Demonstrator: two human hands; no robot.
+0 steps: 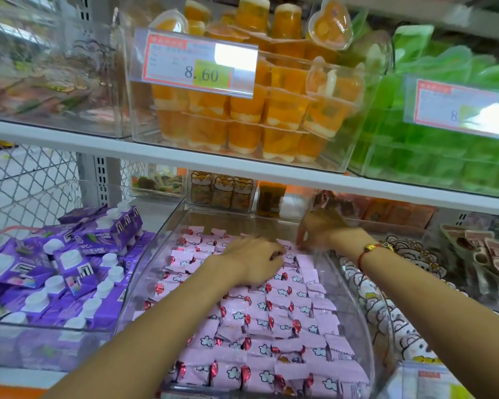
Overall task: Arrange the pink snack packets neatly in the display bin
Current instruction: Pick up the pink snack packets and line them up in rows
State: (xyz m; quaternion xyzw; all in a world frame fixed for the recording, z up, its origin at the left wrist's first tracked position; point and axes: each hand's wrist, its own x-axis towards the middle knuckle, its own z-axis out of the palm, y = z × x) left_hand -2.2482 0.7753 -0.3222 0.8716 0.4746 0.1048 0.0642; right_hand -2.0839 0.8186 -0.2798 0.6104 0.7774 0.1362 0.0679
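I see pink snack packets (260, 335) in rows filling the clear display bin (144, 272), centre. Left hand (254, 262) lies flat on far packets, fingers relaxed. Right hand (320, 228), blurred, far right corner; grip can't tell.
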